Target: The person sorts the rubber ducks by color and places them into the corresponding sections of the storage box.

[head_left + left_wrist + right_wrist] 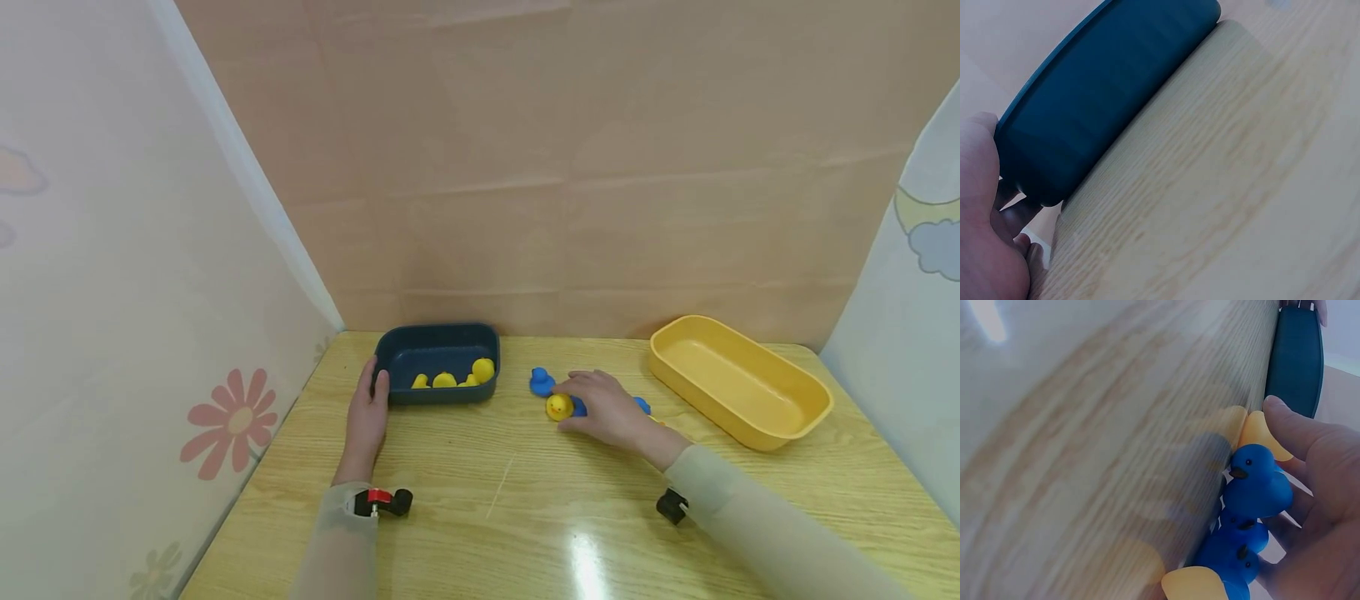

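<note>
In the head view my left hand (366,417) holds the near left corner of a dark blue bin (431,398), thumb at the front, fingers along the end. Several yellow toy ducks (445,380) lie inside it. My right hand (606,410) pinches a yellow rubber duck (558,407) at table level, its thumb on the near side and fingers beyond. One blue duck (542,382) sits just behind that duck. More blue ducks (1257,481) stand beneath the right palm, with an orange-yellow duck (1194,584) close by, partly cut off in the right wrist view.
A yellow bin (738,383) stands angled at the back right of the wooden table (465,475). Behind the table hangs a brown cloth (480,208), with patterned white sheets (135,292) at the sides.
</note>
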Demonstrator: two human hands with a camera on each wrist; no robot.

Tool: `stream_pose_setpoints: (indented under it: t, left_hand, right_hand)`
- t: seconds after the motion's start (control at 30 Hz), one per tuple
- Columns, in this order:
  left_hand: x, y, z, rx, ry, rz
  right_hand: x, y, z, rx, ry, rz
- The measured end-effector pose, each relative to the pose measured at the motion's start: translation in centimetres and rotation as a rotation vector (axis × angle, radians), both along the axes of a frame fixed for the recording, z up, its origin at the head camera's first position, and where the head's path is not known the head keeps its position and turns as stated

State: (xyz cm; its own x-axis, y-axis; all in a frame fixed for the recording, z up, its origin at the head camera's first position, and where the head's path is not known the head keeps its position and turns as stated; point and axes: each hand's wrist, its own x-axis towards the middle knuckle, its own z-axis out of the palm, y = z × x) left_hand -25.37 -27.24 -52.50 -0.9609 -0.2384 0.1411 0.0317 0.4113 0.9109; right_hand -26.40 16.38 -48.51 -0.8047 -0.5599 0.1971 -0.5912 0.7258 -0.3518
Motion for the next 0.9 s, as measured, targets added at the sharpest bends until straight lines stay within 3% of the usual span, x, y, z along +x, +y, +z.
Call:
stream_pose_setpoints:
  t: [0.43,0.9]
  left_hand:
    - [0.00,0.14,0.20,-0.013,-0.002,0.005]
    - [-0.02,0.08,0.22,-0.020,-0.004,0.006]
  right_hand:
    - [-0.50,-0.19,-0.53,0.041,0.062,-0.001]
    - [-0.39,-0.59,-0.25,0.018,0.040,-0.020]
